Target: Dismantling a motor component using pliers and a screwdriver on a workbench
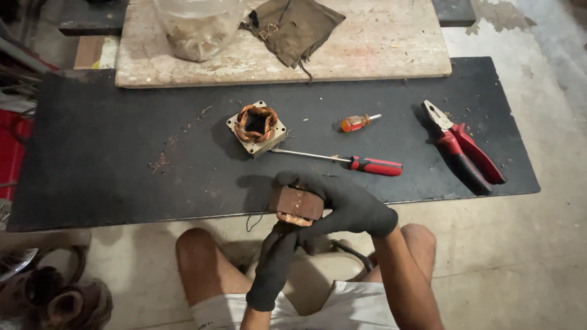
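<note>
Two stators are showing: one [256, 128] lying at the counter's [110, 171] middle, one [296, 206] sitting lower centre. Two screwdrivers are lying right of centre, small orange [358, 122] and long red [342, 160]. One pliers [465, 148], one cloth [295, 25], one jar [197, 25].

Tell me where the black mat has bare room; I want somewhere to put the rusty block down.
Widest free patch: the black mat left of the coil stator. A smaller one lies between the red screwdriver and pliers. The middle is crowded, with the small orange screwdriver.

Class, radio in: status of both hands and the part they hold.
Left hand and right hand, gloved, grip rusty motor core. Second core, screwdrivers, pliers lie untouched on black mat.
</note>
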